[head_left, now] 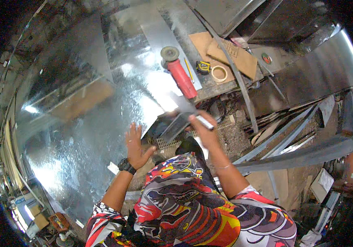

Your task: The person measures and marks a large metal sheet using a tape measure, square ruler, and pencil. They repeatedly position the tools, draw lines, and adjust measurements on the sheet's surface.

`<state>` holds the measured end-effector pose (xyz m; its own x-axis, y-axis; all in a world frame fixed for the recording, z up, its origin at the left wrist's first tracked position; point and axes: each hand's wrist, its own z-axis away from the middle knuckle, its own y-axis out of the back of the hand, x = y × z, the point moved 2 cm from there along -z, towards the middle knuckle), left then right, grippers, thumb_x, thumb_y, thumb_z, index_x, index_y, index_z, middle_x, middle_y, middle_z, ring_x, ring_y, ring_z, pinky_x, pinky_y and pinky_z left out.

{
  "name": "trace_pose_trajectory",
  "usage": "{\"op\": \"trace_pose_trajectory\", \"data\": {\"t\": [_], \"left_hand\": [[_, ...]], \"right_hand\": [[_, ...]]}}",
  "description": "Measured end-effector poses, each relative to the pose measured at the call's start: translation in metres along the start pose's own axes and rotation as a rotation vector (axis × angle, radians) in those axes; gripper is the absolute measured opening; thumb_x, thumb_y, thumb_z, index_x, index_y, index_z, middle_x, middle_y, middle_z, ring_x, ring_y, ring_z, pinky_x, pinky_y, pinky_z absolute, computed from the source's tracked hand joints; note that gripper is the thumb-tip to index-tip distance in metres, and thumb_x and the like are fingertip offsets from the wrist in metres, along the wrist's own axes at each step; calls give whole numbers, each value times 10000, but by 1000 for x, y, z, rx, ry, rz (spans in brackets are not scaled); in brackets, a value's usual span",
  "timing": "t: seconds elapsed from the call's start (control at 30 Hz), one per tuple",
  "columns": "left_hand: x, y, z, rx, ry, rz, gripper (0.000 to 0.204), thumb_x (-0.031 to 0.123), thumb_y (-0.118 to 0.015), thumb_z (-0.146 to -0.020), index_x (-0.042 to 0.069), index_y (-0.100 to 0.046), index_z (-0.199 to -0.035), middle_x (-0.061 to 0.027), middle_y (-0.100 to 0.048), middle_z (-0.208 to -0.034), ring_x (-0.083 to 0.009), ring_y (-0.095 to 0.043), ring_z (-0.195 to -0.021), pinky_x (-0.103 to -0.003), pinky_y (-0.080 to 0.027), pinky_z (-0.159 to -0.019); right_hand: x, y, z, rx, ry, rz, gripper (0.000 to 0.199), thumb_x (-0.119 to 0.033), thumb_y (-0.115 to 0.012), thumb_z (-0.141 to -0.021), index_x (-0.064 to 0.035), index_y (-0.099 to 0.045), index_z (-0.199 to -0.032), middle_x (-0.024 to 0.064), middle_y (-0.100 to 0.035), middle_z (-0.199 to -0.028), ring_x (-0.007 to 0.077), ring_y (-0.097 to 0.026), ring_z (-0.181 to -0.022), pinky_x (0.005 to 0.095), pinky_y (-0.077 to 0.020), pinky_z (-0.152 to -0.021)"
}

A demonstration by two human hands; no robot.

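Observation:
A large shiny metal sheet (pixel 90 152) lies in front of me and to the left. My left hand (pixel 135 144), with a dark watch at the wrist, rests by its near edge with fingers spread. My right hand (pixel 204 128) is closed around a flat, grey, blade-like tool (pixel 186 107) with a pale and black end. Motion blurs this tool, so its exact kind cannot be made out. Just beyond it lies a red angle grinder (pixel 181 78) with a round disc, its body pointing toward me on the sheet.
Right of the grinder lie a yellow pencil (pixel 189 71), a tape measure (pixel 203 67) and a tape roll (pixel 219 73). Cardboard pieces (pixel 236 59) and a long bent metal strip (pixel 236 70) are farther right. Metal offcuts (pixel 291 140) are piled at the right.

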<state>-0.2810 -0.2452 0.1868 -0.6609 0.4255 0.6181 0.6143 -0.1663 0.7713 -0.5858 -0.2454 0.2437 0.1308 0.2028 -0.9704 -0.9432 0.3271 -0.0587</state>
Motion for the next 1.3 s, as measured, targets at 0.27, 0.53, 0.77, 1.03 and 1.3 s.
{"op": "trace_pose_trajectory", "data": {"t": [0.27,0.53,0.77,1.03,1.3], "left_hand": [[109,-79,-203,-197,-318,96,488,218,-695,-907,67,-582,-1357,-212,-637,-1237,-404,-613,-1176,-524,-460,-1025],[176,-232,-350,-190,-173,-130,619,180,-713,-837,18,-499,-1395,-238,-579,-1341,-393,-630,-1166,-506,-527,-950],[163,-268,-397,-292,-156,-397,349,146,-699,-819,61,-692,-1158,-131,-659,-1195,-322,-653,-1123,-434,-513,-919],[189,-199,-355,-153,-255,-164,270,145,-648,-858,74,-668,-1118,-135,-675,-1034,-340,-680,-936,-486,-496,-863],[168,-59,-235,-151,216,664,435,157,-636,-983,8,-562,-1385,-220,-649,-1307,-349,-620,-1251,-443,-477,-1061]], "right_hand": [[-116,146,-205,344,903,1143,333,-131,-701,-899,-60,-676,-1223,176,-711,-1085,394,-687,-948,463,-550,-817],[-78,214,-342,287,972,1506,414,-51,-664,-828,-142,-698,-1231,145,-691,-1115,357,-688,-921,458,-558,-744],[-43,226,-358,72,1010,1607,410,-43,-679,-802,-109,-704,-1206,145,-669,-1034,362,-657,-976,463,-550,-827],[-84,199,-304,-37,769,972,302,-59,-623,-963,-12,-645,-1261,211,-692,-1259,381,-664,-1160,455,-498,-1018],[-76,105,-174,-651,590,621,468,-202,-882,-781,-36,-621,-1131,215,-661,-1239,376,-648,-1158,459,-512,-996]]}}
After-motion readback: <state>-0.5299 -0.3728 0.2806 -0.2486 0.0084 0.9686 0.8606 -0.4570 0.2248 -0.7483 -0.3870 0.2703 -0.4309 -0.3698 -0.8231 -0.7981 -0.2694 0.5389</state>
